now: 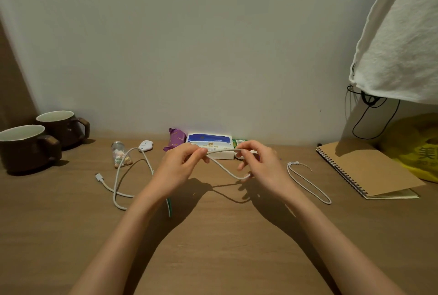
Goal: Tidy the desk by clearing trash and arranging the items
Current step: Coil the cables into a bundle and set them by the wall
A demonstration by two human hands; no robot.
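Pinching the white cable tight, the left hand and the right hand hold it up just in front of the tissue pack. More of it lies in loops on the desk, left of the tissue pack. Two brown mugs stand far left of the tissue pack, and a notebook lies to its right.

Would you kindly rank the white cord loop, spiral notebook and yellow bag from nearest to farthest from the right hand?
From the right hand:
1. white cord loop, just to its right.
2. spiral notebook, farther right.
3. yellow bag, far right edge.
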